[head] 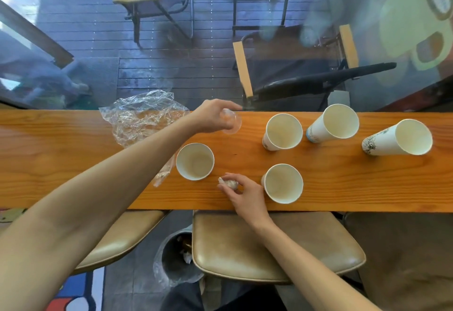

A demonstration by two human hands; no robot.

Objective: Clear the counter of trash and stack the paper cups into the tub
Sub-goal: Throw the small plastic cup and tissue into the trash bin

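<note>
Trash pickup is the step in hand, judged from the grips. Left hand (213, 114) is closed on a clear plastic lid (231, 123) near the far edge of the worktop (343, 178), lid lifted or just touching, cannot be told which. Right hand (241, 192) is pinched on a small crumpled wad (230, 183) near the near edge, between two cups.

Doing it well: both pieces should be lifted straight up, clear of the cup rims, then dropped into the lined trash bin (175, 260) seen on the floor below the near edge, between the two stools. The right hand sits just beside the near-edge cup (283, 183); a sideways sweep could tip it. The crumpled plastic wrap (144, 117) at the far edge, left of the left hand, is still to be gathered; it is light and likely to spring open, so a full-hand scrunch is advised. A smaller clear scrap (161, 176) lies partly under the left forearm.

Five paper cups stand open-end up: one (195, 161) mid-worktop, three (284, 131) (333, 122) (398, 137) toward the right end. None are stacked yet. No tub is in view.

Surface: a narrow wooden plank, dry, against a window. Beyond the glass, decking with folding chairs (291, 73). Two padded stools (269, 247) are tucked under the near edge.
</note>
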